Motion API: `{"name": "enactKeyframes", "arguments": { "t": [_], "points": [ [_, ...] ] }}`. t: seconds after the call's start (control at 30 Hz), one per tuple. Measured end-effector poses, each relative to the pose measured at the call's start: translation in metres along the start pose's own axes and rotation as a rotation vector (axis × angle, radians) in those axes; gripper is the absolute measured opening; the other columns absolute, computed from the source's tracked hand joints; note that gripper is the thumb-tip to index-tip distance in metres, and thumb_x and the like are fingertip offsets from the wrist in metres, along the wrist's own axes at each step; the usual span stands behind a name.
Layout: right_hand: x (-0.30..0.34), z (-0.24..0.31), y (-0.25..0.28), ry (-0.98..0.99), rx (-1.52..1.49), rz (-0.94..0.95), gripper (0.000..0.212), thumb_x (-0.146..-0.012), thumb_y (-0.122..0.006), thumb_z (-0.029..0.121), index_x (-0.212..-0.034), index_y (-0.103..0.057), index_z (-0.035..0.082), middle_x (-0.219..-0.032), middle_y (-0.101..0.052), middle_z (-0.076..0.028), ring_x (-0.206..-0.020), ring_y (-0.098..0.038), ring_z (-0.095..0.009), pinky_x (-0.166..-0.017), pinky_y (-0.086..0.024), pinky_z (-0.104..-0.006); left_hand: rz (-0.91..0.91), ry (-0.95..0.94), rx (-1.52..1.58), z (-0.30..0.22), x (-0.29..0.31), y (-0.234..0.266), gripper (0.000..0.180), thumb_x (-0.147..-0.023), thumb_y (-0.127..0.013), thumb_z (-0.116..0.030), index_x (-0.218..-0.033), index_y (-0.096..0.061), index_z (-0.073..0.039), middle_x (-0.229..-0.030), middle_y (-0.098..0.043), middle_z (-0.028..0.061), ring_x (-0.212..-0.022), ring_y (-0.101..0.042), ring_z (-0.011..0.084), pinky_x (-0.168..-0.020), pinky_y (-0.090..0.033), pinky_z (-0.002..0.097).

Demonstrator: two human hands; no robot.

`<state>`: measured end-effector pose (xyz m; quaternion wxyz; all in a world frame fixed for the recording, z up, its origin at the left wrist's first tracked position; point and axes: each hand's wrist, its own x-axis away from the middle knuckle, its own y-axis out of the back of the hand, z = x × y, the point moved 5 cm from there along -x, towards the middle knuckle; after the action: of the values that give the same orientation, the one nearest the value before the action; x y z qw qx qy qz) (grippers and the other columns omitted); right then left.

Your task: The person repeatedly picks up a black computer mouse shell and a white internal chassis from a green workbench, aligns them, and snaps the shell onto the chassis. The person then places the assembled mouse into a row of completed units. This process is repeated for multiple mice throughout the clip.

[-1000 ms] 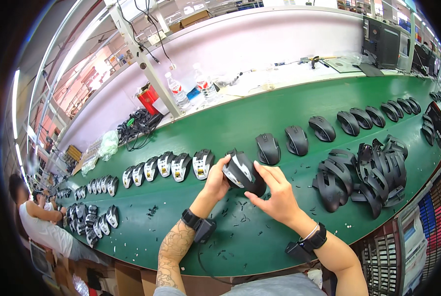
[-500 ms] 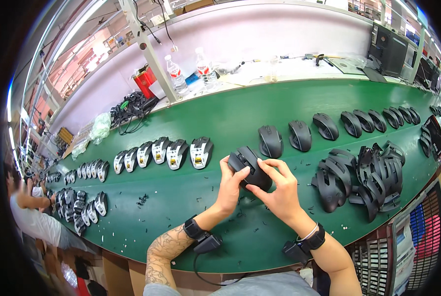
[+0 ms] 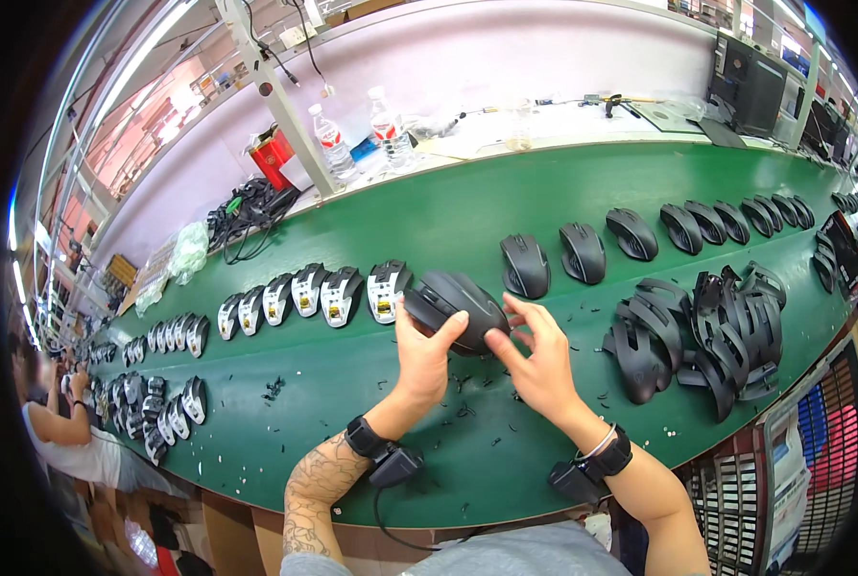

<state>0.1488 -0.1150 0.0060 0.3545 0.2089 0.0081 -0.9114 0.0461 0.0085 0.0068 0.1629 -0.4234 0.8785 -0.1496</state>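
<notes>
Two bottles stand near a red box and tangled black cables; a dark computer sits farther right

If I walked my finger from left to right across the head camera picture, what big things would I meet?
Person in a white sleeveless top → pale green see-through plastic bag → tangle of black cables → two clear plastic bottles → rounded black computer mouse → heap of curved black plastic shells.

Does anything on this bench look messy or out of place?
Yes. Small black bits lie scattered over the green table, some near the held mouse, and the black shells at right are piled in a jumble, untidy against the neat row of black mice behind.
</notes>
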Motion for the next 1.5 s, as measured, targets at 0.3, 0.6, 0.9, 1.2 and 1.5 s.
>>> {"name": "enactKeyframes", "arguments": {
  "t": [0.3, 0.6, 0.9, 1.2, 1.5],
  "points": [
    [0.004, -0.034, -0.014, -0.393, -0.628, 0.177, 0.028, -0.092, -0.063, 0.03, -0.08, -0.059, 0.005, -0.076, -0.061, 0.0, -0.069, -0.053, -0.006, -0.067, -0.045, -0.0228, 0.047, 0.079, 0.06, -0.009, 0.001, -0.003, 0.041, -0.082, -0.064, -0.008, -0.119, -0.045, -0.003, -0.108, -0.058, 0.0082, -0.1, -0.06, 0.0195, -0.089, -0.05, 0.0372],
    [0.003, -0.04, -0.012, -0.409, -0.536, 0.121, 0.029, -0.088, -0.069, 0.032, -0.084, -0.063, 0.003, -0.072, -0.061, -0.001, -0.069, -0.054, -0.007, -0.063, -0.043, -0.0239, 0.024, 0.166, 0.076, -0.002, 0.001, -0.002, 0.038, -0.084, -0.062, -0.011, -0.118, -0.046, -0.003, -0.107, -0.059, 0.0091, -0.1, -0.06, 0.0216, -0.089, -0.05, 0.0393],
    [0.0, 0.002, -0.003, 0.059, 0.078, 0.055, 0.079, -0.061, -0.087, 0.019, -0.128, -0.05, 0.0, -0.112, -0.059, -0.015, -0.102, -0.059, -0.025, -0.078, -0.051, -0.0347, 0.131, 0.294, 0.175, -0.001, 0.006, -0.013, 0.043, -0.095, -0.042, -0.042, -0.118, -0.052, -0.008, -0.119, -0.058, 0.0074, -0.111, -0.055, 0.0214, -0.099, -0.04, 0.0464],
    [-0.005, -0.003, 0.005, -0.016, 0.031, 0.023, 0.075, -0.062, -0.085, 0.015, -0.128, -0.053, 0.004, -0.112, -0.061, -0.012, -0.097, -0.062, -0.022, -0.075, -0.052, -0.0329, 0.09, 0.114, -0.159, -0.015, -0.012, 0.003, 0.032, -0.101, -0.039, -0.037, -0.105, -0.054, -0.009, -0.104, -0.059, 0.0024, -0.093, -0.058, 0.012, -0.084, -0.05, 0.0347],
    [-0.004, -0.001, 0.005, 0.006, 0.076, 0.023, 0.075, -0.062, -0.085, 0.016, -0.129, -0.053, 0.004, -0.112, -0.064, -0.014, -0.096, -0.062, -0.022, -0.076, -0.052, -0.0331, 0.151, 0.029, -0.311, -0.013, -0.021, 0.015, 0.026, -0.101, -0.044, -0.031, -0.098, -0.057, -0.008, -0.095, -0.063, 0.0003, -0.089, -0.06, 0.0095, -0.079, -0.05, 0.0289]
  ]
}}
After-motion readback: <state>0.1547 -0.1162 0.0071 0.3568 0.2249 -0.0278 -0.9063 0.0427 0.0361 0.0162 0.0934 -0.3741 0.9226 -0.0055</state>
